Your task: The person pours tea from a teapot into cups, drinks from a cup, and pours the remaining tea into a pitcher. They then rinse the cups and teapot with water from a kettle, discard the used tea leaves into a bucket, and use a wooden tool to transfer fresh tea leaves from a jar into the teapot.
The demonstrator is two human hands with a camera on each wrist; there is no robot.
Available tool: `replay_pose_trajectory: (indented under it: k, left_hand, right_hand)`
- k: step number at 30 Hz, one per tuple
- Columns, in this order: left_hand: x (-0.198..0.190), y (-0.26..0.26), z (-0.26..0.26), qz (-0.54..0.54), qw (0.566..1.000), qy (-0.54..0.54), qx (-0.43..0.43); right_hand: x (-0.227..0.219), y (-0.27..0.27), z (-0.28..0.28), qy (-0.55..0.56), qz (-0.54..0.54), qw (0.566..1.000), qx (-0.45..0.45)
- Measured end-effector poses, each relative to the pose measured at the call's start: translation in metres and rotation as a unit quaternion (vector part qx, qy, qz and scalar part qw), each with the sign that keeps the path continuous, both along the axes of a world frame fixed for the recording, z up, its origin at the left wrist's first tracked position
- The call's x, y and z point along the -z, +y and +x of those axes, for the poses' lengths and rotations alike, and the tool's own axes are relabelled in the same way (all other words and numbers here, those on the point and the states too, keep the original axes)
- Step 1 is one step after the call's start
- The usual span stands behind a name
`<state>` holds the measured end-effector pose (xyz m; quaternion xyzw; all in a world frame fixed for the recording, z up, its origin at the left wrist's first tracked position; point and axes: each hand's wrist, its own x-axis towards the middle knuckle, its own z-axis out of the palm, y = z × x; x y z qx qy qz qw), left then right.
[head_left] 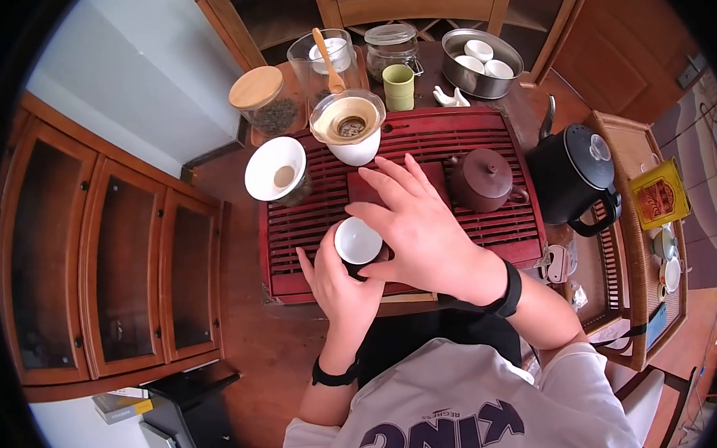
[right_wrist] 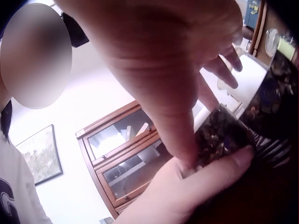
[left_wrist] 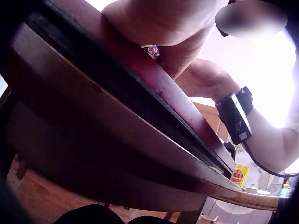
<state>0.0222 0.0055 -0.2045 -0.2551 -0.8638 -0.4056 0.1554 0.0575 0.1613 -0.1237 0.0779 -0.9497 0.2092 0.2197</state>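
Observation:
Between both hands, at the near edge of the slatted red tea tray (head_left: 489, 237), is a small cup (head_left: 359, 240), white inside. Its dark, patterned outer wall shows in the right wrist view. My left hand (head_left: 341, 286) wraps round the cup from the near left. My right hand (head_left: 424, 233) has its index finger at the far rim and its thumb at the near side, while the other fingers extend over the tray. Beyond the cup stand a wide white-lined vessel (head_left: 266, 168) with a beige round inside and a strainer (head_left: 340, 111) over a white cup (head_left: 359, 152).
On the tray's right sits a brown clay teapot (head_left: 482, 181), with a black kettle (head_left: 563, 181) beside it. Behind are a wooden-lidded tea jar (head_left: 263, 99), a green cup (head_left: 398, 88) and a metal bowl (head_left: 503, 42) holding several white cups. A wicker stand (head_left: 639, 319) lies right.

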Motion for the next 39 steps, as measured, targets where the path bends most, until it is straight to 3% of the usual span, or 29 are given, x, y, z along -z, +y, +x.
replay_pose_trajectory:
  k: [2, 6, 8, 10, 12, 20, 26, 28, 30, 32, 39]
  left_hand:
    - [0.002, -0.001, 0.000, -0.001, 1.000, -0.001, 0.008]
    - [0.001, -0.001, -0.002, 0.015, 1.000, -0.019, 0.007]
    - [-0.004, 0.004, -0.001, 0.023, 0.999, -0.017, -0.014]
    - [-0.003, 0.007, -0.001, 0.023, 0.999, -0.019, -0.019]
    - [-0.002, 0.008, -0.001, 0.022, 0.999, -0.020, -0.021]
    - [0.003, 0.006, -0.001, -0.010, 0.999, 0.018, -0.033]
    - [-0.004, 0.004, 0.000, 0.001, 1.000, -0.014, -0.011]
    - [-0.004, 0.003, 0.000, 0.000, 1.000, -0.015, -0.011]
    - [-0.003, 0.002, 0.000, -0.002, 1.000, -0.016, -0.010]
    - [-0.001, 0.002, 0.000, 0.003, 1.000, -0.014, -0.003]
    - [-0.006, 0.005, 0.002, 0.012, 1.000, 0.009, -0.013]
  right_hand:
    - [-0.004, 0.007, 0.003, 0.017, -0.092, 0.995, -0.028]
    - [0.000, 0.022, 0.026, 0.044, -0.231, 0.971, 0.039]
    - [0.012, 0.024, 0.037, 0.045, -0.233, 0.970, 0.045]
    - [0.029, 0.020, 0.046, 0.022, -0.342, 0.937, 0.065]
    - [0.035, 0.012, 0.050, -0.019, -0.340, 0.936, 0.084]
    - [0.060, 0.000, 0.039, 0.029, -0.249, 0.960, 0.127]
    - [0.050, 0.004, 0.039, 0.031, -0.293, 0.946, 0.137]
    - [0.048, 0.008, 0.036, 0.031, -0.363, 0.922, 0.130]
    - [0.033, 0.011, 0.031, 0.024, -0.357, 0.926, 0.121]
    - [0.018, 0.015, 0.024, 0.006, -0.417, 0.905, 0.080]
    - [-0.039, 0.021, -0.017, -0.043, -0.472, 0.880, -0.032]
